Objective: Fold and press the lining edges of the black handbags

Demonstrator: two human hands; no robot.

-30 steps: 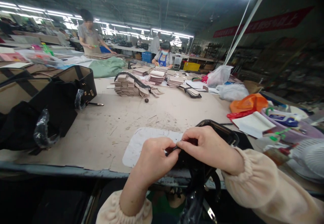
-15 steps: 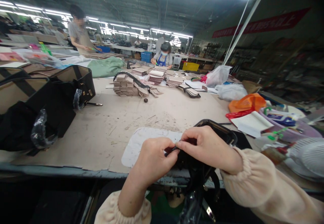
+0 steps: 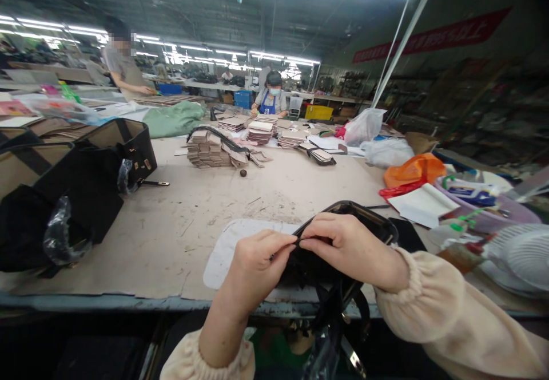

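Observation:
Both of my hands pinch the upper edge of a black handbag at the table's front edge. My left hand is closed, thumb against fingers, on the edge's left part. Close beside it, my right hand grips the same edge between thumb and fingertips. The bag's body is mostly hidden behind my hands and wrists; its straps and a plastic-wrapped part hang below the tabletop. Under the bag, a white rounded sheet lies on the table.
Black handbags with beige linings stand at the left. Stacks of brown pieces lie farther back, near a green cloth. At the right are an orange bag, a purple basin and a white fan. Co-workers sit and stand beyond.
My left fingers have straightened somewhat and shifted slightly left along the bag's edge. My right hand keeps its pinch. The whole view has shifted a little.

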